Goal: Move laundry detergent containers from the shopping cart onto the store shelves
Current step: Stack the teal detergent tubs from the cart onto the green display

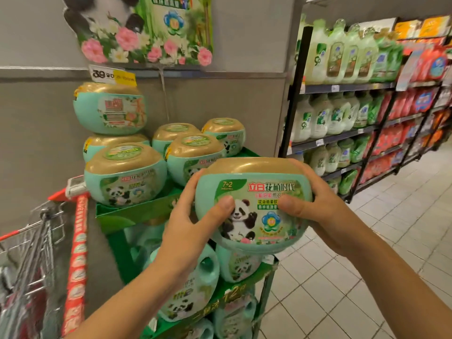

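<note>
I hold a round mint-green detergent tub (254,211) with a gold lid and a panda label in front of me, above the front right corner of the green display stand (137,211). My left hand (195,216) grips its left side, thumb on the label. My right hand (315,199) grips its right side, thumb also on the front. Several matching tubs (124,174) stand on the stand's top tier, one stacked high at the back left (110,108). More tubs fill the lower tiers (188,289). The shopping cart (44,241) is at the lower left.
A grey wall with a panda poster (146,28) and a price sign (112,74) stands behind the display. To the right, black store shelves (342,86) hold green and red detergent bottles and pouches. A tiled aisle floor (367,265) runs along them.
</note>
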A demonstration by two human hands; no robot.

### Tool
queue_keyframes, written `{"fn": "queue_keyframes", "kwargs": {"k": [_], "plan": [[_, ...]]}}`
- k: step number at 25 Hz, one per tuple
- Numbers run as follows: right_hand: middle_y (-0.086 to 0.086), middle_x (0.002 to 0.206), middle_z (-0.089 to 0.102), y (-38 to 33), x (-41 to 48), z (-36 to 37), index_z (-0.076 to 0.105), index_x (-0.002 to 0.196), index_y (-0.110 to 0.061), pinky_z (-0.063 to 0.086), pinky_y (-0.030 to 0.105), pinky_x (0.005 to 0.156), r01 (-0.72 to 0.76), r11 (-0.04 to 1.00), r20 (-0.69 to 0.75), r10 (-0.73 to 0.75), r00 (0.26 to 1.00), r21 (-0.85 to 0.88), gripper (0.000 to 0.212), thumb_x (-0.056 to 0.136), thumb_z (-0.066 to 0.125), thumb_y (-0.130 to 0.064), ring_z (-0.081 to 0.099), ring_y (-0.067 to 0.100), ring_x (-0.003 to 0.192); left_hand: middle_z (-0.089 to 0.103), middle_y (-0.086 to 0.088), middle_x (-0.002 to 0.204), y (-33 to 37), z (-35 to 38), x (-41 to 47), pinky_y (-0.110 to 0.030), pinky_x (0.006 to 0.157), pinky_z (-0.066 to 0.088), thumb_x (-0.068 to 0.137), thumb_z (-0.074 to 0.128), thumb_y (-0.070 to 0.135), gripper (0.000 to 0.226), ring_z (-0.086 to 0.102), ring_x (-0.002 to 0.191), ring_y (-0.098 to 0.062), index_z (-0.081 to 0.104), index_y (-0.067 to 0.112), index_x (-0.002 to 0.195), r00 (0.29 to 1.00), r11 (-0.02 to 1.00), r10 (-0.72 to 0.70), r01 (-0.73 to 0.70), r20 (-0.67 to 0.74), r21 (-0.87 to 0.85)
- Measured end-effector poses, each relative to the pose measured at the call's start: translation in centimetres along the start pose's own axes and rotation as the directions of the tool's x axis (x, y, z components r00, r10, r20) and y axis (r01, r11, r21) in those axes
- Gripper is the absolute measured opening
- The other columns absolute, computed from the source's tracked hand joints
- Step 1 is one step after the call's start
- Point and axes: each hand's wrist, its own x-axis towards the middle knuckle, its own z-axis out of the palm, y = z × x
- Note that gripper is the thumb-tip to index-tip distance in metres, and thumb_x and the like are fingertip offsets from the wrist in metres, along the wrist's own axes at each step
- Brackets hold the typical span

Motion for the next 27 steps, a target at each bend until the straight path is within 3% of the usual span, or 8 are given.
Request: {"fn": "queue_keyframes", "kwargs": {"k": [7,11,13,15,17,20,24,27], "plan": [[0.013,0.114,0.068,4.6,9.0,-6.1,0.047,0.136,-0.018,0.059,0.035,0.071,0.123,0.987,-0.089,-0.114,0.990,0.101,0.086,0.056,0.078,-0.021,0.068,0.033,0.102,0.049,0.016,0.142,-2.9,0.4,9.9,-0.041,0.103,0.046,0.053,0.071,0.078,0.102,0.052,0.127,-0.009,0.031,0.049,0.142,0.999,0.946,0.039,-0.036,-0.002,0.321],[0.010,0.115,0.066,6.6,13.2,-9.3,0.044,0.140,-0.013,0.059,0.036,0.072,0.191,0.968,-0.093,-0.177,0.980,0.164,0.090,0.055,0.075,-0.015,0.067,0.031,0.103,0.053,0.019,0.132,-3.2,-0.3,13.9,-0.016,0.094,0.044,0.052,0.070,0.076,0.088,0.052,0.118,0.006,0.047,0.043,0.131,0.979,0.816,0.172,-0.080,-0.107,0.573],[0.009,0.114,0.066,7.4,15.4,-11.3,0.041,0.141,-0.010,0.059,0.035,0.072,0.197,0.958,-0.085,-0.183,0.979,0.208,0.090,0.056,0.072,-0.014,0.067,0.029,0.102,0.056,0.013,0.127,-2.9,-1.5,15.4,-0.017,0.096,0.042,0.061,0.068,0.069,0.073,0.052,0.118,0.001,0.058,0.031,0.122,0.924,0.677,0.349,-0.133,-0.157,0.724],[0.009,0.114,0.065,8.3,17.9,-13.2,0.039,0.142,-0.008,0.059,0.034,0.073,0.194,0.953,-0.072,-0.182,0.981,0.232,0.090,0.058,0.070,-0.014,0.066,0.027,0.102,0.055,0.004,0.128,-2.8,-2.6,16.9,-0.030,0.103,0.038,0.068,0.066,0.063,0.065,0.050,0.122,-0.013,0.063,0.022,0.118,0.859,0.414,0.500,-0.130,-0.106,0.901],[0.010,0.117,0.063,9.1,20.6,-14.7,0.038,0.143,-0.007,0.059,0.034,0.075,0.178,0.960,-0.027,-0.176,0.984,0.218,0.092,0.058,0.071,-0.015,0.065,0.026,0.104,0.053,0.000,0.133,-3.0,-3.2,18.3,-0.039,0.105,0.032,0.065,0.063,0.070,0.074,0.046,0.126,-0.020,0.061,0.024,0.123,0.895,0.252,0.433,-0.007,-0.106,0.968],[0.004,0.118,0.065,10.6,23.8,-15.1,0.042,0.140,-0.011,0.058,0.031,0.075,0.172,0.967,0.052,-0.184,0.982,0.188,0.091,0.056,0.075,-0.015,0.066,0.022,0.104,0.049,0.007,0.141,-3.2,-3.8,19.1,-0.034,0.108,0.030,0.055,0.067,0.080,0.093,0.041,0.131,-0.015,0.055,0.032,0.133,0.968,0.205,0.168,0.153,-0.189,0.967],[0.001,0.119,0.066,12.3,26.8,-15.4,0.045,0.138,-0.017,0.058,0.029,0.076,0.143,0.969,0.138,-0.173,0.975,0.202,0.089,0.055,0.078,-0.015,0.066,0.020,0.106,0.051,0.013,0.138,-3.2,-4.4,19.2,-0.023,0.102,0.028,0.054,0.055,0.081,0.094,0.043,0.126,-0.006,0.057,0.029,0.133,0.969,0.170,0.157,0.163,-0.190,0.972],[-0.002,0.124,0.063,13.3,27.9,-15.8,0.046,0.136,-0.023,0.057,0.029,0.079,0.145,0.974,0.207,-0.180,0.962,0.176,0.101,0.047,0.092,-0.027,0.064,0.020,0.110,0.048,0.022,0.131,-3.5,-4.0,19.0,-0.018,0.102,0.026,0.056,0.055,0.078,0.091,0.036,0.119,0.009,0.058,0.029,0.132,0.962,0.217,0.178,0.166,-0.206,0.962]]}}
